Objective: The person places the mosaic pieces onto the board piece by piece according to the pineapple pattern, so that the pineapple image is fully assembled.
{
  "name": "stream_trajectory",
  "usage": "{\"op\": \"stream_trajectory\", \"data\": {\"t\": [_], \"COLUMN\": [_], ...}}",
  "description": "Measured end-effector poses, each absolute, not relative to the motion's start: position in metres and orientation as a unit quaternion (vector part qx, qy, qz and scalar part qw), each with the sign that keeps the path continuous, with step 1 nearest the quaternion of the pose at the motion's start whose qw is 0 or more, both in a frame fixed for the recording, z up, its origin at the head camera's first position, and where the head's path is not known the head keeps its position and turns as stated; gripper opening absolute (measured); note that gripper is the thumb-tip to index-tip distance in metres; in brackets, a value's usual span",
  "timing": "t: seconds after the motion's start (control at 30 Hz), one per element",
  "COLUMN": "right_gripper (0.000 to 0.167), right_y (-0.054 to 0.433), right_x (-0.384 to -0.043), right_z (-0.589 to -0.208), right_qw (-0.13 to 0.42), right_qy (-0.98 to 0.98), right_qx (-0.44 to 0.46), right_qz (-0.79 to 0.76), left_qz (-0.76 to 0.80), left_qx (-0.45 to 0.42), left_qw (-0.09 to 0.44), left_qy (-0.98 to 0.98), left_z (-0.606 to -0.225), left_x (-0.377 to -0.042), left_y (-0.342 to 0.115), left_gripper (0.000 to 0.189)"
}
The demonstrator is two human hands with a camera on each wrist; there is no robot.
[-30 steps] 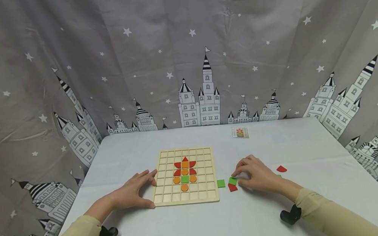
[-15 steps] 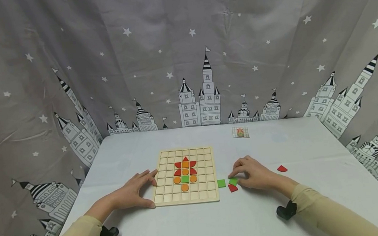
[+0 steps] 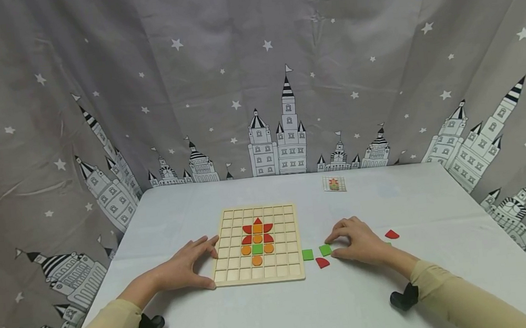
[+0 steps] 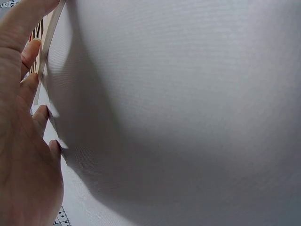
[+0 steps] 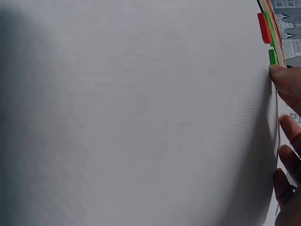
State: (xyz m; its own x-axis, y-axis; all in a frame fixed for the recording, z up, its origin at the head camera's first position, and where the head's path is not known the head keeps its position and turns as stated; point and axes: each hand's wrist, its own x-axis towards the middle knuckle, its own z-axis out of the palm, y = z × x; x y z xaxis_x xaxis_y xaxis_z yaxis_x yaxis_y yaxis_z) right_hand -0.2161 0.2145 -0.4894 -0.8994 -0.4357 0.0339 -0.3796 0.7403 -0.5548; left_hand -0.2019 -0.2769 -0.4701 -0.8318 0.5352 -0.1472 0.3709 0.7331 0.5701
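The wooden grid board [image 3: 289,262] bears a figure of red, orange and green pieces. My left hand [image 3: 182,267] rests at its left side, thumb at the near corner and spread fingertips along the edge; the left wrist view shows these fingers [image 4: 29,84] beside the rim. Right of the board, my right hand [image 3: 358,242] has thumb and forefinger at the edges of a green square tile [image 3: 325,250], pinching it. In the right wrist view the thumb meets this green tile [image 5: 272,57]. A red quarter-circle piece [image 3: 322,263] lies just in front of it.
Another green square tile [image 3: 307,254] lies by the board's right edge. Farther right is a red quarter-circle piece [image 3: 392,234], with a bit of green showing past my right wrist. A small pattern card [image 3: 334,184] lies at the table's back; a grey castle-print curtain [image 3: 255,80] hangs behind.
The green square tile and the red piece, which overlapped before, now lie apart: the tile shifted slightly right and back, the red piece slightly left. My left hand and the board stay put.
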Motion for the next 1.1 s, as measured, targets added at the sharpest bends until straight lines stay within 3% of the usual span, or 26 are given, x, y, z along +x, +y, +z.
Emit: {"op": "stream_trajectory", "data": {"t": [0.37, 0.67, 1.1], "right_gripper": [0.02, 0.017, 0.018], "right_y": [0.214, 0.213, 0.208], "right_x": [-0.215, -0.214, -0.215], "right_z": [-0.493, -0.495, -0.482], "right_qw": [0.032, -0.034, -0.054], "right_qy": [0.929, 0.92, 0.911], "right_qx": [-0.214, -0.283, -0.286], "right_qz": [-0.301, -0.268, -0.293], "left_qz": [0.271, 0.268, 0.264], "left_qx": [0.244, 0.238, 0.229], "left_qw": [0.156, 0.158, 0.167], "left_qy": [0.918, 0.92, 0.922], "left_z": [-0.47, -0.47, -0.469], "left_x": [-0.201, -0.203, -0.202], "left_y": [-0.276, -0.277, -0.276], "left_gripper": [0.06, 0.06, 0.06]}}
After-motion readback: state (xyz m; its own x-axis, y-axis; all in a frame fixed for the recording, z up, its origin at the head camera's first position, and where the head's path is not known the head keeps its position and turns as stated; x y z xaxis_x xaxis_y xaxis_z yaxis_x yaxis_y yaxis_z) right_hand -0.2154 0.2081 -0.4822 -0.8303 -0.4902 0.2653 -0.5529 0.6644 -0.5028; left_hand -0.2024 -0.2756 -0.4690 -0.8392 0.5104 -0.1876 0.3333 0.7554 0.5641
